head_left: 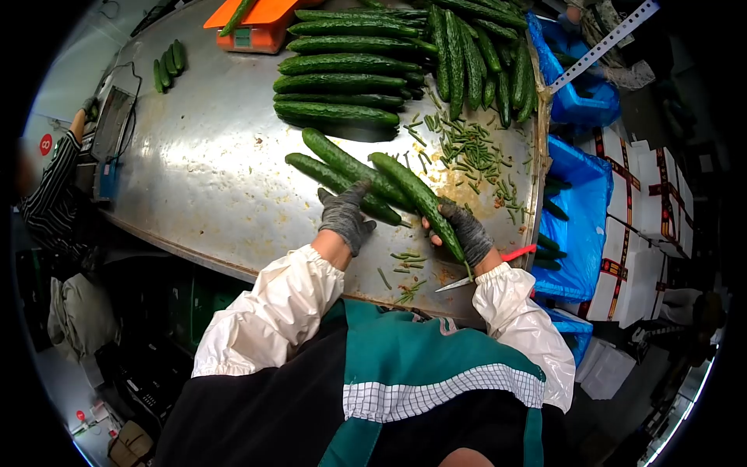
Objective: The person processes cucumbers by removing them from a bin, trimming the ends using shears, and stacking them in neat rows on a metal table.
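Three cucumbers lie slanted near the front of the metal table (pixel 233 179). My left hand (pixel 348 216), in a grey glove, lies over the lower-left cucumber (pixel 319 173), thumb on one side and fingers on the other. Its fingertips reach the middle cucumber (pixel 342 159). My right hand (pixel 465 232), also gloved with bare fingertips, is closed around the lower part of the right cucumber (pixel 412 183). A pointed metal blade (pixel 455 285) and a red handle (pixel 519 253) stick out either side of that hand; whether it is a knife or scissors is hidden.
Cucumbers lie in rows (pixel 342 84) and a pile (pixel 482 62) at the back. Cut stem pieces (pixel 471 148) are scattered right of centre. An orange scale (pixel 257 31) stands behind; blue-lined crates (pixel 576 210) line the right edge. Another person's striped sleeve (pixel 58 183) is at left.
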A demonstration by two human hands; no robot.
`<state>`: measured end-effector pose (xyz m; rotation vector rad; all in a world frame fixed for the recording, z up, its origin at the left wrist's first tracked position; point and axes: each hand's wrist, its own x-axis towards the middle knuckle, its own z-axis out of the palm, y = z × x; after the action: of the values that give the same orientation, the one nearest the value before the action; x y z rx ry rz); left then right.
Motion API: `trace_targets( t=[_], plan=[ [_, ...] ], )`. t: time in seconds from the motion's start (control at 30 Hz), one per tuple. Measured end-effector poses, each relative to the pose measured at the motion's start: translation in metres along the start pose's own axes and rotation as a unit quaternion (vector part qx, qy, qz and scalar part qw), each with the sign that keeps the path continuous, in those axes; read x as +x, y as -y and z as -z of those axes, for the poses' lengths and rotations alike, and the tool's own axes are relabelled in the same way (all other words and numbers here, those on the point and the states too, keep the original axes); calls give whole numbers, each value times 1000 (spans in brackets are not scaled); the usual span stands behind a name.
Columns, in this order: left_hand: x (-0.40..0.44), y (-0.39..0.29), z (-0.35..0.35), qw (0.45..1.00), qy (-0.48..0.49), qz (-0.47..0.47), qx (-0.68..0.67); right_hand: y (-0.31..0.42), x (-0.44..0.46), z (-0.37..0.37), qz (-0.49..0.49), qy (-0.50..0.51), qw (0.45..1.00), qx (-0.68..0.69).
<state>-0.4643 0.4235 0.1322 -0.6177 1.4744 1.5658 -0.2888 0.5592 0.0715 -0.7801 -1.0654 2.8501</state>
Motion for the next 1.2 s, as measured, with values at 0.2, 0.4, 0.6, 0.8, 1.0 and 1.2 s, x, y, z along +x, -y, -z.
trace_targets(
  t=[0.2,0.4,0.6,0.8,1.0,1.2],
  plan=[
    [33,1,48,924,-33,-258,280,13,2,14,-8,-9,998,63],
    [39,-61,50,561,-1,-676,478,32,1,8,-43,75,988,127],
    [21,-65,1,221,164,-712,646,42,18,-23,-78,115,978,158],
    [10,-60,-41,247,326,-561,720,47,15,-48,-70,86,994,-16],
    [24,-68,-24,462,302,-459,696,63,-62,-21,127,-363,855,-348],
    [20,-73,-20,790,430,-109,423,1,-153,3,202,-258,521,-788]
  ],
)
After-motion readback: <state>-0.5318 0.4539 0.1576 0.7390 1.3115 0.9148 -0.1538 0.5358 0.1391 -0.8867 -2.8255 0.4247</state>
